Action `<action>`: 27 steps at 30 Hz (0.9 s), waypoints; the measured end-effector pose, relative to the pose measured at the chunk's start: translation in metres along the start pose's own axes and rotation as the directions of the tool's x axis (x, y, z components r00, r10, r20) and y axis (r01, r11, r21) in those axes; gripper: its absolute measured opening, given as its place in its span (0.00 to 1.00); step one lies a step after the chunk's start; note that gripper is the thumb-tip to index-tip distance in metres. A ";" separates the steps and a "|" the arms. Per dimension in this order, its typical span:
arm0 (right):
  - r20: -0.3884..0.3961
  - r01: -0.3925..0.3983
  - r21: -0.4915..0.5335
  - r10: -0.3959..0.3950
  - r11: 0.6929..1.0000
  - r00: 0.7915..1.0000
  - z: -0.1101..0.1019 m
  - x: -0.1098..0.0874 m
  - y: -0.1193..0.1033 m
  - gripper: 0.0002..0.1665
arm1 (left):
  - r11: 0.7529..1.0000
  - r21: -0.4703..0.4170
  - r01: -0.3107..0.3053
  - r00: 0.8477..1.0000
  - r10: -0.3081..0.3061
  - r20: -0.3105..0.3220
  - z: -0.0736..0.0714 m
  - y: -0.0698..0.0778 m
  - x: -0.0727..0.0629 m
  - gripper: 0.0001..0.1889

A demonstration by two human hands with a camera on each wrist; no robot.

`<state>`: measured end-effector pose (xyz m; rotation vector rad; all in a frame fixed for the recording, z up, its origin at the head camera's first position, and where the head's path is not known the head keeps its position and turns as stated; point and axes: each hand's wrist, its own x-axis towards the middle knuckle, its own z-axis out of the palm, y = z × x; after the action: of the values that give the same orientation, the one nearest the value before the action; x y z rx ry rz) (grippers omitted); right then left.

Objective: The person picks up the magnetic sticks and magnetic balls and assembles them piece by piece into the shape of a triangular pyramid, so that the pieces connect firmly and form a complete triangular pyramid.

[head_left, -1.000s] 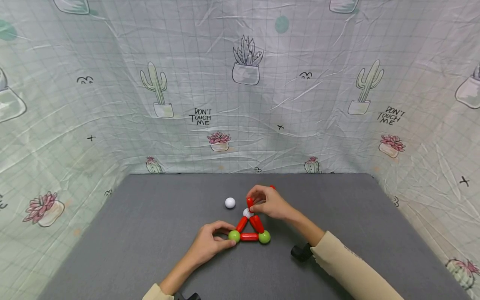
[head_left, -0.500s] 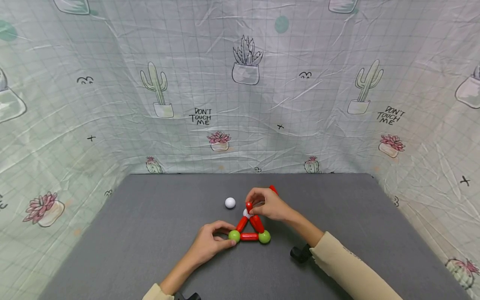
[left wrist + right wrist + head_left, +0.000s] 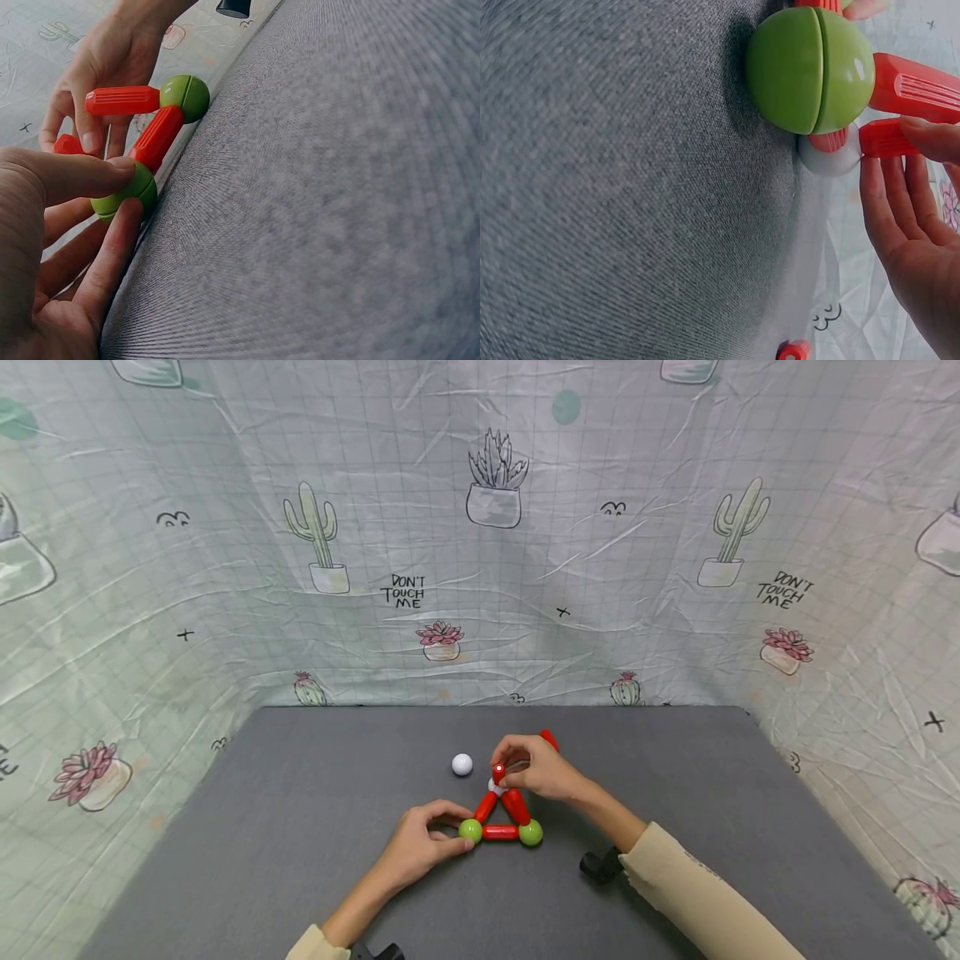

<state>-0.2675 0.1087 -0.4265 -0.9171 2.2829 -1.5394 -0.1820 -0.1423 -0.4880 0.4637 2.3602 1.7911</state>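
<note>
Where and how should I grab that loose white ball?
Probably pinch the loose white ball across its middle from above: it's round, sits apart on the grey tabletop with nothing over it, and the right hand is to its right.

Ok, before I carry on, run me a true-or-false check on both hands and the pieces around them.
1. The left hand grips a green ball. True.
2. No ball lies loose. False: a loose white ball lies on the table.
3. The right hand pinches a red rod at a white ball. True.
4. A connecting rod joins two green balls. True.
5. Nothing lies beyond that right hand. False: a far rod does.
</note>
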 end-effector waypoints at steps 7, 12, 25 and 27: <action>-0.010 -0.024 0.011 0.025 1.000 1.000 -0.003 -0.001 -0.001 0.16 | 1.000 0.008 -0.002 1.000 0.002 -0.002 0.001 0.001 0.000 0.19; -0.014 -0.029 -0.011 0.029 1.000 0.999 -0.003 -0.002 -0.001 0.16 | 1.000 0.006 0.001 1.000 -0.001 -0.002 0.001 0.002 0.000 0.19; -0.012 -0.020 -0.022 0.019 1.000 1.000 -0.004 -0.002 0.003 0.16 | 1.000 0.011 -0.010 1.000 0.010 -0.005 0.000 0.001 0.000 0.19; 0.000 -0.012 -0.004 0.012 1.000 1.000 -0.006 -0.002 0.004 0.17 | 1.000 0.009 -0.010 1.000 0.010 -0.006 0.000 0.001 0.000 0.19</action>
<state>-0.2698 0.1153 -0.4277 -0.9033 2.2882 -1.5305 -0.1818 -0.1416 -0.4870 0.4726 2.3752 1.7887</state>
